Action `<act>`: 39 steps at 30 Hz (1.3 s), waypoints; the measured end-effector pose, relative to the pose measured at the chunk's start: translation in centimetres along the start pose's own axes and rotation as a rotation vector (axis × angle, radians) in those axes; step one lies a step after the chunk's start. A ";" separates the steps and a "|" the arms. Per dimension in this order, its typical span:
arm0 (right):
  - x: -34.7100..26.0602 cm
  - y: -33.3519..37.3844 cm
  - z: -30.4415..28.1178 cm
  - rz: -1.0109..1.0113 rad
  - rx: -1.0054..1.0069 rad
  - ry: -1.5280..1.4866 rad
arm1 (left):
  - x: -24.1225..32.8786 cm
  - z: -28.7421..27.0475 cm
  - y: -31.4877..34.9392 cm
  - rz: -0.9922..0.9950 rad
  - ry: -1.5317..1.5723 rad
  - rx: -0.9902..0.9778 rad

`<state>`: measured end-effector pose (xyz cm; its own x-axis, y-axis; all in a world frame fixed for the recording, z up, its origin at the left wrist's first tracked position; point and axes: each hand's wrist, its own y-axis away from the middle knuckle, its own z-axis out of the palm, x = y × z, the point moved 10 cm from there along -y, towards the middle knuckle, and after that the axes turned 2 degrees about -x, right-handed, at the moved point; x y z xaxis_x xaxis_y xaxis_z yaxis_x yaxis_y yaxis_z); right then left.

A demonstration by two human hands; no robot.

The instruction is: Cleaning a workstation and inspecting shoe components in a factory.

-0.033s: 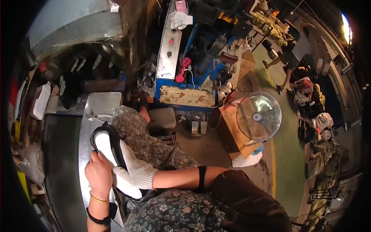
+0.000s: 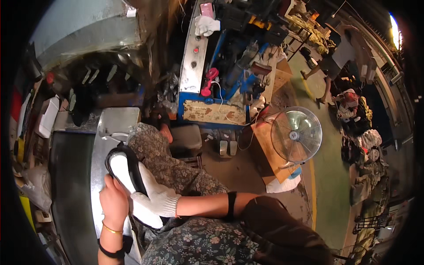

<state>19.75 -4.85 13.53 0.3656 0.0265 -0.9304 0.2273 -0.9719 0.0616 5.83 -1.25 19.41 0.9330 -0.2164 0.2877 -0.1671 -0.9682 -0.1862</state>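
Note:
A black shoe upper with a white underside (image 2: 121, 169) lies slantwise over my lap, its rounded end pointing away from me. My right hand (image 2: 155, 195), in a white knit glove, is closed round its right side, with the thumb across the white underside. My bare left hand (image 2: 113, 199) has its fingers bent together at the left black rim. Whatever its fingertips pinch there is hidden. Flowered cloth (image 2: 187, 238) covers my lap beneath the shoe.
On my left runs a metal-edged dark conveyor belt (image 2: 70, 185). A round fan (image 2: 296, 135) stands by a cardboard box (image 2: 267, 152) at right. Ahead is a blue-framed machine (image 2: 214, 110) with a white glove (image 2: 206, 25) on its panel. Another person (image 2: 342, 53) is at far right.
My left hand has shifted slightly along the shoe's rim. The whole picture has moved a little; my right hand keeps its hold on the shoe.

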 end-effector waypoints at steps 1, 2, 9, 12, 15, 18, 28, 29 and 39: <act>-0.2 -0.1 -0.9 -0.112 0.056 -0.063 | -0.1 1.6 1.0 -0.075 0.260 -0.265; 0.5 0.0 -1.1 -0.122 0.063 -0.055 | 0.3 2.5 1.9 -0.066 0.262 -0.254; -3.0 0.6 -2.5 -0.100 0.048 0.044 | -3.2 5.8 8.4 -0.147 0.649 0.464; -2.3 0.7 -2.1 0.058 -0.051 -0.085 | -8.8 12.1 8.7 -0.472 1.255 0.323; 0.3 1.7 -1.6 -0.153 -0.002 -0.093 | -2.8 7.4 1.2 -0.357 1.685 0.198; 0.5 1.6 0.0 -0.087 -0.168 -0.092 | -1.4 4.7 -2.6 -0.121 1.785 -0.025; -0.5 -7.3 -4.3 -0.136 -0.241 -0.611 | 1.9 3.8 -2.7 0.000 1.151 -0.074; 0.4 -7.9 -3.0 -0.115 -0.342 -0.817 | 2.2 4.0 -2.6 0.014 1.182 -0.043; -5.5 -7.6 -4.0 -0.483 -0.103 -0.020 | 2.8 2.8 -3.1 0.093 1.192 -0.100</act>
<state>19.62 3.34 19.67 0.1788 0.4630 -0.8681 0.4550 -0.8213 -0.3443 9.82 1.53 18.12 0.0426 -0.2151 0.9757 -0.2914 -0.9368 -0.1938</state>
